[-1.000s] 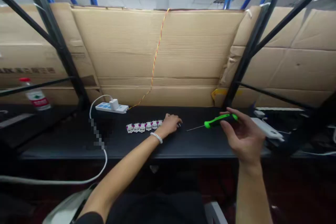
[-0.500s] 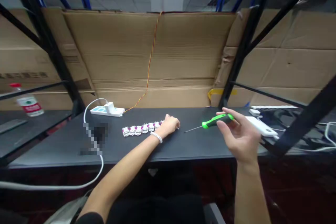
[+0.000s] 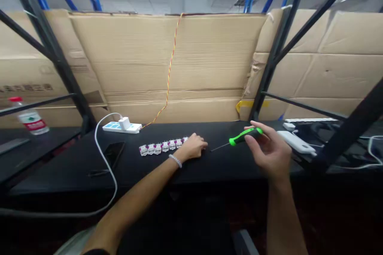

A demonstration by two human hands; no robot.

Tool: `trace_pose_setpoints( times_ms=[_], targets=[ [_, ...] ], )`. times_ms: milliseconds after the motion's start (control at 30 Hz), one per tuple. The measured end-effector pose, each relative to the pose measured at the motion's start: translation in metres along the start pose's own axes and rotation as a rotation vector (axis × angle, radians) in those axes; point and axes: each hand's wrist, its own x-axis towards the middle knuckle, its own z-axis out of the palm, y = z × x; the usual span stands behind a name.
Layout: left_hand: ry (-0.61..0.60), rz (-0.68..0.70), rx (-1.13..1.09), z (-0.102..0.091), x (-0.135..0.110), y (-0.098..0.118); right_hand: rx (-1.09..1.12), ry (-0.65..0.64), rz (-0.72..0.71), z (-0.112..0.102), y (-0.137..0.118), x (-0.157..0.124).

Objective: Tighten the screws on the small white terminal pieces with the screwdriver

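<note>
My right hand [image 3: 273, 152] holds a green-and-black screwdriver [image 3: 245, 136] by its handle, fingers closed round it. The thin shaft points left and slightly down, its tip close to the black tabletop [image 3: 221, 171]. My left hand [image 3: 194, 146], wearing a pale beaded bracelet [image 3: 175, 161], rests low at the right end of a row of several small white-and-purple plastic pieces [image 3: 158, 148] with thin pins on top. Its fingers are curled in, and whatever lies under or between them is hidden. A gap separates the screwdriver tip from the left fingertips.
A white power strip [image 3: 112, 126] with a plugged-in adapter stands at the back left. Its white cable [image 3: 98, 143] loops past a dark phone [image 3: 113, 153]. On the right lie a white device [image 3: 296, 142] and tangled cables. Black rack posts [image 3: 271, 61] flank the cardboard backing [image 3: 206, 55].
My left hand has shifted slightly, its fingers now more curled over the table. The right hand and screwdriver keep nearly the same pose. The picture is brighter.
</note>
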Motion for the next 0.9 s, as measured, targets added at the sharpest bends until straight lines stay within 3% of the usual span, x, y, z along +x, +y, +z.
trace_pose_setpoints(
  times_ms=[233,400,500,667,800,900],
  targets=[
    [0.042,0.005,-0.040,-0.002,-0.003,0.005,0.023,-0.037,0.063,0.001,0.003,0.001],
    [0.140,-0.062,-0.106,-0.018,-0.016,0.006,0.316,-0.134,0.242,0.003,0.011,0.004],
    [0.213,-0.097,-0.166,-0.032,-0.035,0.015,0.287,-0.333,0.297,0.011,0.008,0.001],
    [0.348,-0.123,-0.378,-0.047,-0.077,0.037,-0.110,-0.747,0.214,0.050,-0.008,-0.014],
    [0.399,-0.145,-0.429,-0.050,-0.108,0.043,-0.075,-0.846,0.200,0.087,-0.017,-0.031],
    [0.422,-0.193,-0.423,-0.050,-0.126,0.041,-0.041,-0.868,0.196,0.102,-0.019,-0.040]
  ],
)
